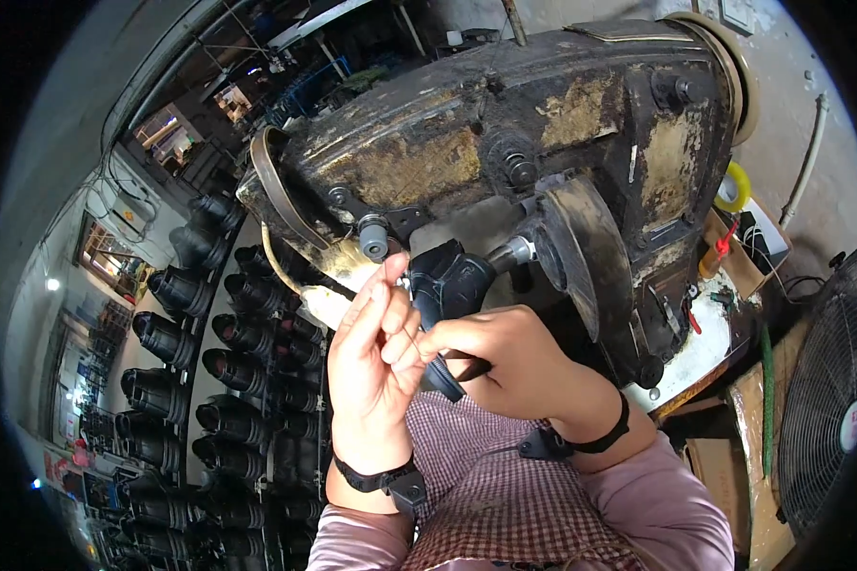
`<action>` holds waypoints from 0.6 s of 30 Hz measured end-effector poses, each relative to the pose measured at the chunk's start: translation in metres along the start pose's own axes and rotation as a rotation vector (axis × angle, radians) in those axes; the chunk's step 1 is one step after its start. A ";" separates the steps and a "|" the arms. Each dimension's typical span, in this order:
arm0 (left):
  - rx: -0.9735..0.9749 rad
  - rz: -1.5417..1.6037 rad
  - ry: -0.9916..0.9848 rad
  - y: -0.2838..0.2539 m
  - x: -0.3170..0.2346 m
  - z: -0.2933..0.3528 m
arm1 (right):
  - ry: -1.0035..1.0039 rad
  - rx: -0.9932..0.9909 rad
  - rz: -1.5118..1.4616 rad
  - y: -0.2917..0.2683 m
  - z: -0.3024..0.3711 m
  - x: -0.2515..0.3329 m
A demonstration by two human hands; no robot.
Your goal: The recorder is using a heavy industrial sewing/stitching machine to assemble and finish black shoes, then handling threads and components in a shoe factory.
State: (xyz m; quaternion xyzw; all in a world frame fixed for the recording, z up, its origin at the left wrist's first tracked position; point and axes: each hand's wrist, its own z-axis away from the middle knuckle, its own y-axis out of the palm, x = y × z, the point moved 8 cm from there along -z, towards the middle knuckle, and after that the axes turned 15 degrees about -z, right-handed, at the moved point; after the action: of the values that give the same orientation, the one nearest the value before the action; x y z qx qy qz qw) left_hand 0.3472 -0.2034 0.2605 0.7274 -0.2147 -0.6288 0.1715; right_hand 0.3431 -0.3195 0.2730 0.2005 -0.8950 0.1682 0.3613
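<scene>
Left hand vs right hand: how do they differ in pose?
The left hand turns its palm toward the camera; the right hand shows its back.
The left hand reaches up the picture toward the machine; the right hand points leftward, toward the left hand.
Both wear a black wrist strap.

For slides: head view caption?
Left hand and right hand close together by a dark shoe at a grimy machine, black footwear racked left.
</scene>
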 end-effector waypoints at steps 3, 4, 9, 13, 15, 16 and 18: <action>-0.146 0.011 -0.027 -0.011 0.009 -0.009 | 0.009 -0.016 0.053 -0.002 0.000 0.001; -0.144 0.007 -0.030 -0.008 0.010 -0.011 | 0.041 0.009 0.068 -0.004 0.000 0.001; -0.123 0.013 -0.027 0.007 0.014 -0.016 | 0.072 -0.007 -0.032 -0.016 0.005 0.000; -0.125 -0.036 0.005 0.011 0.014 -0.020 | 0.071 -0.036 -0.046 -0.020 0.008 -0.001; -0.174 -0.095 0.002 0.011 0.018 -0.024 | 0.054 -0.085 -0.075 -0.025 0.010 -0.005; -0.172 -0.098 -0.001 0.013 0.020 -0.028 | 0.036 -0.129 -0.101 -0.030 0.012 -0.006; -0.094 -0.033 -0.028 0.020 0.023 -0.036 | 0.079 -0.145 -0.131 -0.036 0.013 -0.010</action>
State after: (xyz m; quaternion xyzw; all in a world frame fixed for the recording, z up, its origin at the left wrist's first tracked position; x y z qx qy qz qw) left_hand 0.3833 -0.2334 0.2572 0.7130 -0.1753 -0.6511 0.1924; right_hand 0.3597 -0.3534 0.2623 0.2251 -0.8748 0.0870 0.4201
